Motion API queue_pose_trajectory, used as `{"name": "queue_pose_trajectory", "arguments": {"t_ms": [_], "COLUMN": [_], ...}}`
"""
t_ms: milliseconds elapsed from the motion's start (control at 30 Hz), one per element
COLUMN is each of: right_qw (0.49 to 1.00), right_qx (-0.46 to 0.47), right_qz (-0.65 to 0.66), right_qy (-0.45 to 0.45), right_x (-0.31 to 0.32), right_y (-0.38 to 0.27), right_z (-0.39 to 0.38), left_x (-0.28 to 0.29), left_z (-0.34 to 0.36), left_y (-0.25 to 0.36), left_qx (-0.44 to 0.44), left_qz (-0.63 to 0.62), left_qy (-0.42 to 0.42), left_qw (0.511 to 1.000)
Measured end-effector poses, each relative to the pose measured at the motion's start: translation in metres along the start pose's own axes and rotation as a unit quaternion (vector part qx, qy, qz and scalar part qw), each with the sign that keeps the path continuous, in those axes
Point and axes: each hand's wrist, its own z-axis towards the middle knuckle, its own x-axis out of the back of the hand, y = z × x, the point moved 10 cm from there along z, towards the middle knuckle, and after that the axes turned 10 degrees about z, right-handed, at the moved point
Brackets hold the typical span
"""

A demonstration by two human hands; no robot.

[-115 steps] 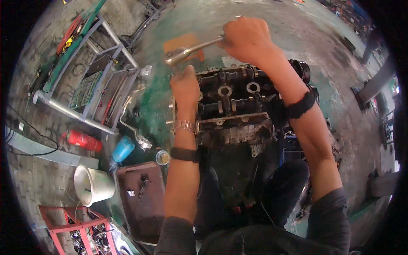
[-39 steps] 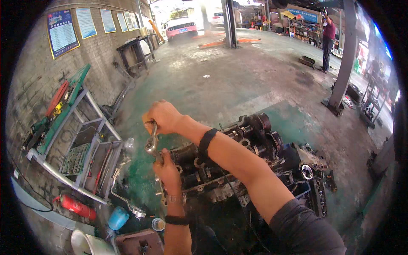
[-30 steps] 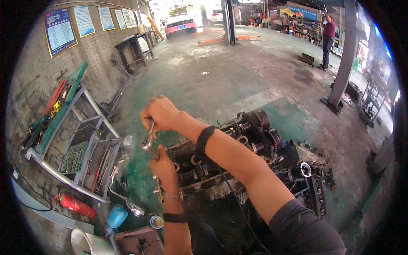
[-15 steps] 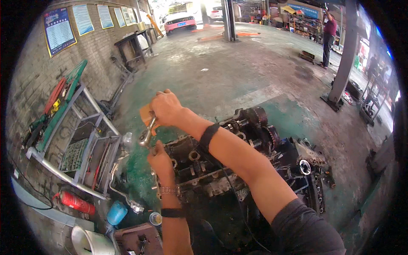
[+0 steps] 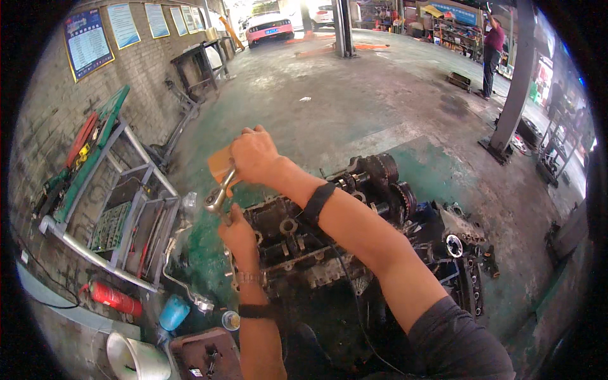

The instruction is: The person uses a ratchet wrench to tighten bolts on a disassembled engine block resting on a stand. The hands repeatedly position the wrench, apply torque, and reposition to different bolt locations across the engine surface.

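Note:
My right hand (image 5: 253,155) is wrapped around the handle of a metal ratchet wrench (image 5: 223,190), above the far left end of a dark engine cylinder head (image 5: 297,244). Its round head points down and to the left. Just beneath that head, my left hand (image 5: 239,239) is closed, thumb upward; whatever sits inside its fingers is hidden. An orange-brown piece (image 5: 220,163), perhaps card, shows behind my right hand. Camshafts and toothed timing gears (image 5: 399,196) sit at the right end of the cylinder head. A black cable (image 5: 348,285) runs down across its near side.
A metal tool rack (image 5: 136,215) stands at left by the brick wall. Near it are a red fire extinguisher (image 5: 115,299), a blue container (image 5: 174,313), a white bucket (image 5: 133,358) and a brown tray (image 5: 202,345). Loose engine parts (image 5: 459,247) lie at right. A person (image 5: 491,50) stands far right.
My right hand has shifted slightly up and to the right with the ratchet handle. The left hand stays close under the ratchet head.

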Motion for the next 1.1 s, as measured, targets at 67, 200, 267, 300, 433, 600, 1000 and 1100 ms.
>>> {"name": "queue_pose_trajectory", "arguments": {"t_ms": [67, 200, 267, 300, 433, 600, 1000, 1100], "right_qw": [1.0, 1.0, 1.0, 1.0, 0.999, 0.999, 0.999, 0.999], "right_qx": [0.0, -0.001, -0.002, -0.004, -0.012, -0.033, -0.05, -0.05], "right_qz": [-0.005, -0.007, -0.004, -0.002, -0.031, -0.03, -0.013, -0.011], "right_qy": [-0.002, 0.005, 0.017, 0.018, -0.004, -0.012, -0.002, -0.01], "right_x": [0.001, 0.005, 0.008, 0.008, 0.006, 0.009, 0.019, 0.019], "right_y": [0.0, 0.001, 0.001, 0.001, 0.003, 0.006, 0.008, 0.009], "right_z": [-0.002, -0.005, -0.007, -0.008, -0.01, -0.012, -0.019, -0.022], "left_x": [0.001, -0.001, 0.0, 0.001, -0.002, -0.003, 0.005, 0.006], "left_z": [0.002, 0.005, 0.007, 0.007, 0.011, 0.003, -0.013, -0.013], "left_y": [0.001, -0.001, 0.007, 0.011, -0.004, 0.011, 0.039, 0.037], "left_qx": [-0.021, -0.053, -0.105, -0.129, -0.055, -0.075, -0.134, -0.131], "left_qz": [0.003, 0.007, 0.029, 0.038, 0.061, 0.093, 0.107, 0.104], "left_qy": [0.009, 0.013, 0.033, 0.046, 0.007, -0.007, 0.042, 0.041], "left_qw": [1.0, 0.998, 0.994, 0.99, 0.997, 0.993, 0.984, 0.985]}}
